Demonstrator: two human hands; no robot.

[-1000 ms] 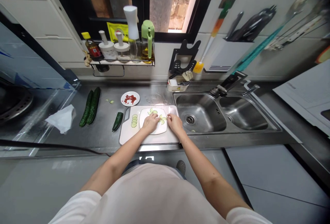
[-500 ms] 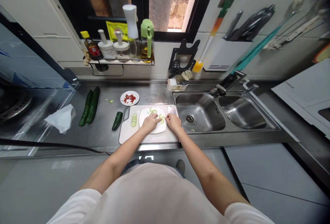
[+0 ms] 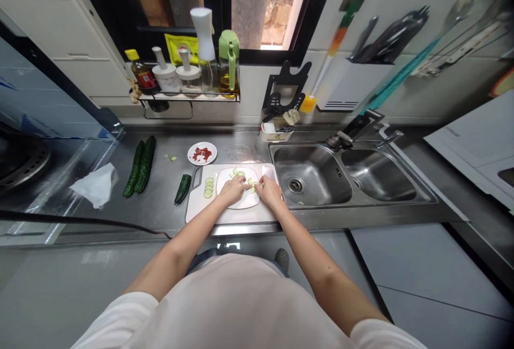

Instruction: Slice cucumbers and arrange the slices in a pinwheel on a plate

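Head view: left hand (image 3: pixel 232 190) and right hand (image 3: pixel 270 191) adjoin slices (image 3: pixel 240 173) on plate (image 3: pixel 244 203); whether either grasps one cannot be told. Slice adjustment appears in progress; light fingertip contact is required.

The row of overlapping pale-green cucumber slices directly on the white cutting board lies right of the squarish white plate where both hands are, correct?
No: the head view shows the row of cucumber slices left of the squarish white plate. It does lie on the white cutting board, and the left hand and right hand are at the plate.
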